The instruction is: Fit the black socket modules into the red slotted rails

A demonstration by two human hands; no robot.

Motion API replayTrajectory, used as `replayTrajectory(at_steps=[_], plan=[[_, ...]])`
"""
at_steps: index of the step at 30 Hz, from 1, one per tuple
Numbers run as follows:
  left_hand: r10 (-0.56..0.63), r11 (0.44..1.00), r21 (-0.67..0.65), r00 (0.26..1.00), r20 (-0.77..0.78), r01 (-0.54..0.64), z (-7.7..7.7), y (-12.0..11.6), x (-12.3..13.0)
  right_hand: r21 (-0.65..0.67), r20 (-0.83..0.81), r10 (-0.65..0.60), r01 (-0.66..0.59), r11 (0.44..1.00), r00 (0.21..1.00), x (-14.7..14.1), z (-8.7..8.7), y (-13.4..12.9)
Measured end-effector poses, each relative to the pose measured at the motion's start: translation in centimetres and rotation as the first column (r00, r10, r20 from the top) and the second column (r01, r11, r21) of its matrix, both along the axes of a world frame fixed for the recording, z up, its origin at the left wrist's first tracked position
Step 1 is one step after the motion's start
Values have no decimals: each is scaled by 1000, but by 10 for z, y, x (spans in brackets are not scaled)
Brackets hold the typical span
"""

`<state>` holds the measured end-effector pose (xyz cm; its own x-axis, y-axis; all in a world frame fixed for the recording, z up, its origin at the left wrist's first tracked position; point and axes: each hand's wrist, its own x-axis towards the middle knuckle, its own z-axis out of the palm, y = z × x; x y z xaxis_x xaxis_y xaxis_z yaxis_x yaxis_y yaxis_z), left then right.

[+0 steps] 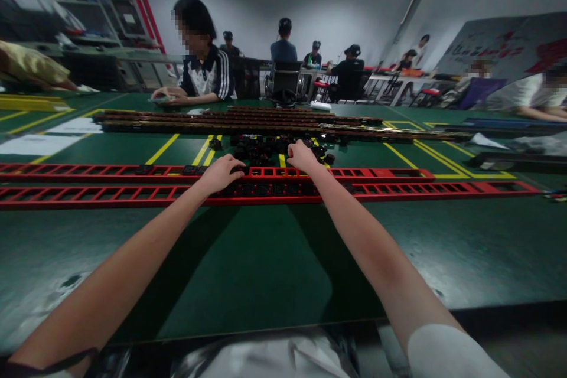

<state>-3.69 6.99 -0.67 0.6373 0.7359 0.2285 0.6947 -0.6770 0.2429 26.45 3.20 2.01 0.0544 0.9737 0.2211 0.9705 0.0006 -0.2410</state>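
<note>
Two long red slotted rails lie across the table, a far red rail (390, 173) and a near red rail (425, 190). Small square black parts sit in several of their slots, such as a black part (277, 189) in the near rail. My left hand (220, 173) is over the far rail, thumb and fingers closed about a small dark part (240, 170). Beyond the rails, my right hand (303, 156) is curled at the right of a loose pile of black parts (259, 150). Whatever its fingers hold is hidden.
Behind the pile lies a stack of long dark brown strips (212, 122). White paper sheets (42, 143) rest at the left, dark rails (514, 159) at the right. Across the green table (257, 260) a person (204, 65) sits with both hands on it.
</note>
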Motion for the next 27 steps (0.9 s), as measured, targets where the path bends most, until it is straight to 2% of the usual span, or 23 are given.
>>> replayTrajectory(at_steps=[2,4,7,10,13,19,22,27], plan=[[-3,1000,7,1000,9,3,-1,1,0,120,-102,161,-149,982,982,-11,-1,4],[-2,1000,21,1000,20,1,-2,1,0,215,-214,340,-296,931,916,-28,-2,6],[6,999,43,1000,21,-7,-3,2,0,206,-355,494,-449,869,794,-54,-7,3],[5,999,48,1000,15,-6,-3,1,1,166,-447,494,-474,865,746,-69,-14,1],[0,999,46,1000,11,0,-2,0,1,204,-516,472,-432,878,715,-70,-21,0],[1,998,69,1000,0,-1,-2,0,2,271,-556,530,-463,844,641,-69,-25,0],[4,997,75,1000,-7,-3,-2,0,2,282,-528,539,-463,840,656,-72,-23,-2],[3,998,60,1000,-5,-3,-1,-2,2,322,-366,569,-474,820,736,-73,-18,-5]])
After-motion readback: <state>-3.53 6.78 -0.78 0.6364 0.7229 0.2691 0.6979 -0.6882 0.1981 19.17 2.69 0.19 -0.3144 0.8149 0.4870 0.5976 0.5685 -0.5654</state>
